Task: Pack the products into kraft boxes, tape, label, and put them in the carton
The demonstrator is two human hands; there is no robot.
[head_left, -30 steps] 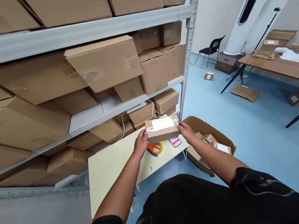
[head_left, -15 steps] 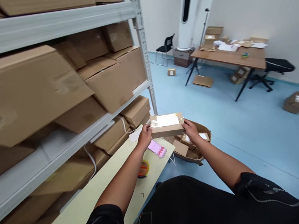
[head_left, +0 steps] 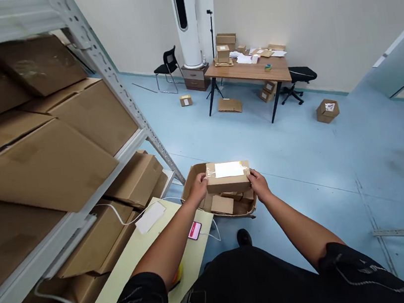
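Between my two hands I carry a small brown cardboard box (head_left: 225, 187) with a white label on its top. My left hand (head_left: 198, 188) is closed on its left end, and my right hand (head_left: 258, 182) grips the right end. Below and partly behind it stands a large open carton (head_left: 193, 175) on the floor, with smaller boxes inside. Beside my left forearm, a phone with a pink screen (head_left: 194, 230) lies on the pale yellow board (head_left: 125, 277). A roll of tape (head_left: 177, 276) there is mostly hidden by that arm.
A metal shelving rack (head_left: 127, 157) full of cartons rises on the left. White paper (head_left: 150, 217) and a white cable (head_left: 119, 219) lie on the board. Farther off stand a wooden table (head_left: 251, 70), a black chair (head_left: 168, 67) and a parcel on the floor (head_left: 327, 110).
My view and body have turned right, away from the rack. The small box, still held in both hands, has moved from over the board's end to above the large carton.
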